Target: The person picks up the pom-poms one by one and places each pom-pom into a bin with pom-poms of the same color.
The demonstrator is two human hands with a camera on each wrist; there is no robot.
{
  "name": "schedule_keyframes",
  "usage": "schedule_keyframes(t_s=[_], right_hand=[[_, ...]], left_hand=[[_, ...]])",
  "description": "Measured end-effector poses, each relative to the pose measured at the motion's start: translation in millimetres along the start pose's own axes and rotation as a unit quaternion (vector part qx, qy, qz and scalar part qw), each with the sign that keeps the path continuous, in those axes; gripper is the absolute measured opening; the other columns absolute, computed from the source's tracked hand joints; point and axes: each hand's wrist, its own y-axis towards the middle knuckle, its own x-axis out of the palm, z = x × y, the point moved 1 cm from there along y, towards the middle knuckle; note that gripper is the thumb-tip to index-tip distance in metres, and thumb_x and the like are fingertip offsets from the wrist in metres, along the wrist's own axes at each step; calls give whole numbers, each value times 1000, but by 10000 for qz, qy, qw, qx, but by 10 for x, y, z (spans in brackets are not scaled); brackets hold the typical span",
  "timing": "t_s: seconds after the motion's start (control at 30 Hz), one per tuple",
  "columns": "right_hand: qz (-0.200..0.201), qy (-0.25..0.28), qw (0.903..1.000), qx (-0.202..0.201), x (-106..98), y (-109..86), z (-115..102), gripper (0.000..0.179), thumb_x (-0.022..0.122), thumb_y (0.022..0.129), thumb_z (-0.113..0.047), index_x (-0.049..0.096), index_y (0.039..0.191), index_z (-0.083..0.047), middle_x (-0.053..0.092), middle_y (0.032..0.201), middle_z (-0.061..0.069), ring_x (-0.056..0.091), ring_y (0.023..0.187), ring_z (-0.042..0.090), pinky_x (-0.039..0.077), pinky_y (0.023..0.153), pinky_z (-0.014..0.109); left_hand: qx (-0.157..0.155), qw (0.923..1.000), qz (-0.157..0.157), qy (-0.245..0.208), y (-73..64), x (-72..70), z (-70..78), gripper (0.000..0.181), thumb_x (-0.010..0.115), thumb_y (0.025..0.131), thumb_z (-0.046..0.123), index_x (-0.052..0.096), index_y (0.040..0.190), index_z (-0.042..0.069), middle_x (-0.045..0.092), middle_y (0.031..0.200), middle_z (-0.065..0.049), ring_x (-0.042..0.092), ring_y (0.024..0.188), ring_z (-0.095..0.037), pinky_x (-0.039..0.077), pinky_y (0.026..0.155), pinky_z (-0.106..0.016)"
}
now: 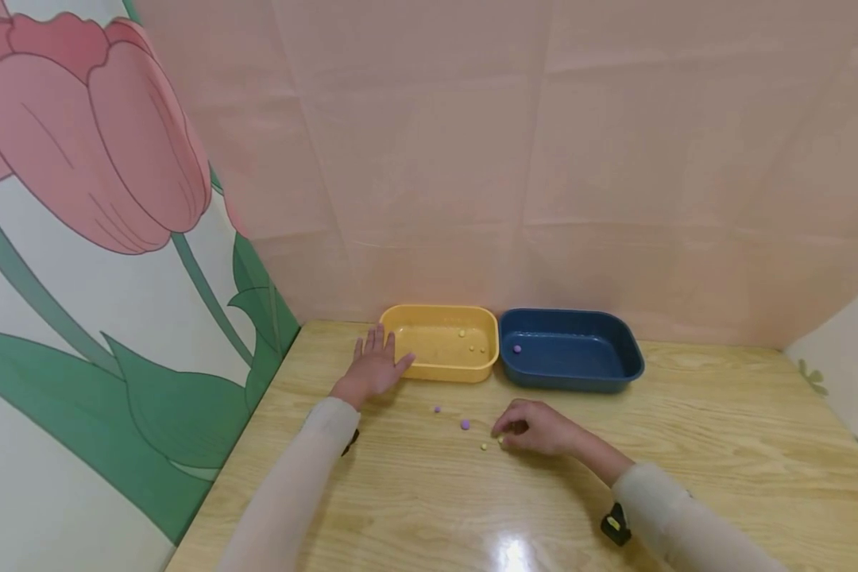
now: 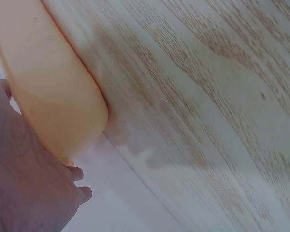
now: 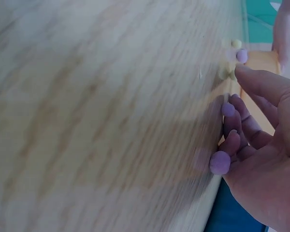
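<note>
My left hand (image 1: pixel 373 370) lies with spread fingers at the left side of a yellow tray (image 1: pixel 439 373); in the left wrist view the hand (image 2: pixel 34 174) is against the tray's wall (image 2: pixel 58 92). My right hand (image 1: pixel 539 427) is low over the table, fingers bent, beside a small yellow ball (image 1: pixel 500 438). In the right wrist view, the thumb and forefinger of that hand (image 3: pixel 270 130) stand apart, with yellow balls (image 3: pixel 232 74) near the thumb tip. Another yellow ball (image 1: pixel 483 446) and purple balls (image 1: pixel 465 425) (image 1: pixel 438 409) lie close by. A larger-looking purple ball (image 3: pixel 220 163) appears by the curled fingers.
A dark blue tray (image 1: pixel 572 381) stands right of the yellow one, holding a purple ball (image 1: pixel 517 349). Several small yellow balls (image 1: pixel 461 334) are in the yellow tray. Behind both trays rises a pink cloth-like backdrop (image 1: pixel 429 159); a tulip-patterned wall (image 1: pixel 93 143) borders the wooden table (image 1: pixel 415 508).
</note>
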Motion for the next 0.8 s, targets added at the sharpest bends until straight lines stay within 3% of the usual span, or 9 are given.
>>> schedule_keyframes(t_s=[0.23,0.47,0.63,0.8], right_hand=[[75,-246,9996,-128,36,13,-10,13,80,86,-11,78,98,-15,63,92,-4,57,85,9,49,75,24],[45,-264,9996,-52,32,22,-25,11,79,87,-9,78,94,-16,61,91,-4,57,85,8,50,75,24],[127,-281,9995,-42,24,15,-34,8,79,87,-11,77,92,-17,64,92,-4,58,85,8,50,76,26],[185,-191,9987,446,-17,2,-44,7,77,89,-13,76,92,-19,67,89,-10,58,81,6,50,73,26]], left_hand=[[-3,9999,15,-106,-9,-10,7,87,18,103,68,11,162,3,-8,169,-20,-8,156,-36,-4,123,-55],[0,10000,46,-17,-3,1,3,93,11,100,73,11,162,3,-8,169,-20,-5,156,-37,-3,124,-55],[-16,10000,54,6,2,2,-1,91,13,101,72,11,162,4,-7,169,-19,-4,156,-37,-3,124,-55],[-31,9999,36,-94,-10,-10,17,83,21,105,64,11,162,4,-8,169,-20,-5,156,-37,-2,123,-55]])
